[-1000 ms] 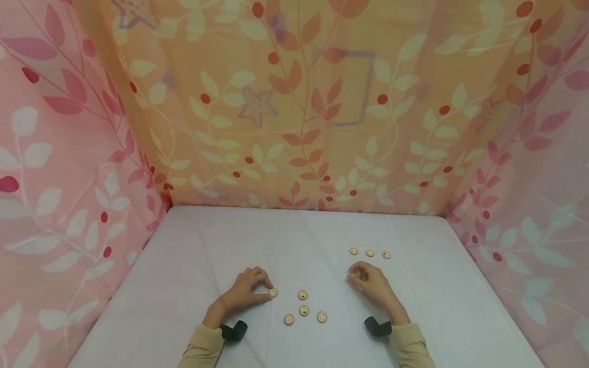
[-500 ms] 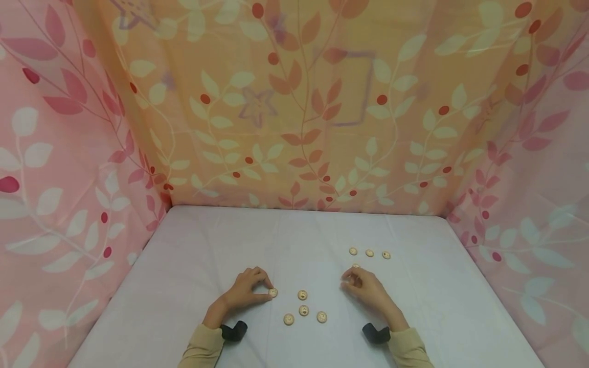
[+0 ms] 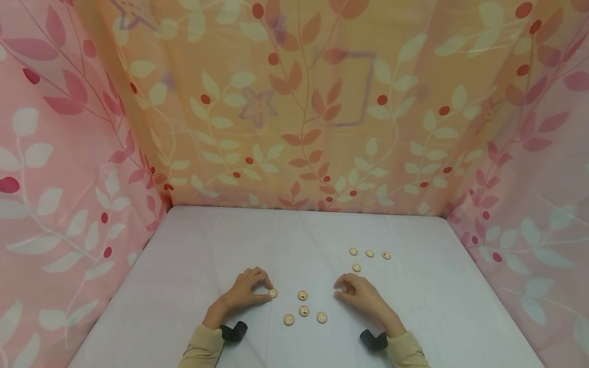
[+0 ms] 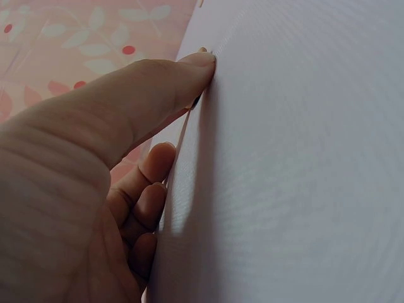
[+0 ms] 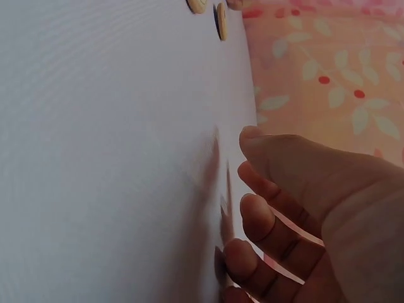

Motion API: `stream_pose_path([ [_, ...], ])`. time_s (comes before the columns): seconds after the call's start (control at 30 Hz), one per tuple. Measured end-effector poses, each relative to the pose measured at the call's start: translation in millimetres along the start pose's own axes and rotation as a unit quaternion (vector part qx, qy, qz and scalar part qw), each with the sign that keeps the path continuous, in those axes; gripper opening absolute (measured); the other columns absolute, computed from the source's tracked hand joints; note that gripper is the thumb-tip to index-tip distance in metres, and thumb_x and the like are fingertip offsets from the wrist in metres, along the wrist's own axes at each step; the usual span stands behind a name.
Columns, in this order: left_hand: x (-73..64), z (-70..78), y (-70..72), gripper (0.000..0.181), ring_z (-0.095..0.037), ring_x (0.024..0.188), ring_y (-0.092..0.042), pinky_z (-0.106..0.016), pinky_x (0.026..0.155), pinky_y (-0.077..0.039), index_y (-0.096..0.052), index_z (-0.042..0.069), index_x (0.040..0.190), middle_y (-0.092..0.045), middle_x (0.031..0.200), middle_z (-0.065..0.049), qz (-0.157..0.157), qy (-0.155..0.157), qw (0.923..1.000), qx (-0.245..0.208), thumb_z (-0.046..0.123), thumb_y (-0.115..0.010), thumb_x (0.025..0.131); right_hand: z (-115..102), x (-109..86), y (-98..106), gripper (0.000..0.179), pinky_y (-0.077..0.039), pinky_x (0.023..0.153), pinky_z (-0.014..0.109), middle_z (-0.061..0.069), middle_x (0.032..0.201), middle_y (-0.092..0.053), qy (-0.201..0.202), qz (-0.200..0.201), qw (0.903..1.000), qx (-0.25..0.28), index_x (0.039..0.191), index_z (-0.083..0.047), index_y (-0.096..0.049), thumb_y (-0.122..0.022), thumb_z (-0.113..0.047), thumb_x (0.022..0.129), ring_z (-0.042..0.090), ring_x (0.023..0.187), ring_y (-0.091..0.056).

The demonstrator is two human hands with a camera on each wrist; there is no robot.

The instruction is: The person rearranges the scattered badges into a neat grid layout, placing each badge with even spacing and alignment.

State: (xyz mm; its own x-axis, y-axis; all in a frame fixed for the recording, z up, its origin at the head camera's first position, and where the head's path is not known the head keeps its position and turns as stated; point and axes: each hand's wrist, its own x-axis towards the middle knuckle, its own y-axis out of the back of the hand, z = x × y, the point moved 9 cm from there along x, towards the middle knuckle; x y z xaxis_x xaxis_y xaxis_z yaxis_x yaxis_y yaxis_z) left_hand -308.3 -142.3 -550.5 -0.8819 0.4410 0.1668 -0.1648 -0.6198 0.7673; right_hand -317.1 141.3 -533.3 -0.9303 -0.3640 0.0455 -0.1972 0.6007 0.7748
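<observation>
One button (image 3: 273,293); between left fingers (image 3: 266,281) (pinched at tips)

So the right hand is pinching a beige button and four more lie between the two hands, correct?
No: the head view shows the left hand pinching that beige button, not the right hand; the four others do lie between the hands.

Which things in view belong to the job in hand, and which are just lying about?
Likely the job:
left hand, pinching a button
right hand, holding nothing
four near buttons
far row of three buttons
lone button in front of that row

Likely just surroundings:
white table
patterned cloth
black wrist devices, worn
</observation>
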Motion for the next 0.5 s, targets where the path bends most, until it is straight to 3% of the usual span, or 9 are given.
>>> stream_pose_path([
  [0.5,-0.8,-1.7,-0.4,0.018,-0.010,0.098,-0.043,-0.038,0.083,-0.030,-0.060,0.032,0.088,-0.052,0.102,0.017,0.000,0.004,1.0000,-0.006,0.040,-0.072,0.077,-24,-9.4,-17,0.017,-0.039,0.057,0.020,-0.012,0.075,-0.052,0.060,-0.056,0.9966,0.008,0.094,-0.023,-0.064,-0.070,-0.033,0.081,0.002,0.060,-0.045],
])
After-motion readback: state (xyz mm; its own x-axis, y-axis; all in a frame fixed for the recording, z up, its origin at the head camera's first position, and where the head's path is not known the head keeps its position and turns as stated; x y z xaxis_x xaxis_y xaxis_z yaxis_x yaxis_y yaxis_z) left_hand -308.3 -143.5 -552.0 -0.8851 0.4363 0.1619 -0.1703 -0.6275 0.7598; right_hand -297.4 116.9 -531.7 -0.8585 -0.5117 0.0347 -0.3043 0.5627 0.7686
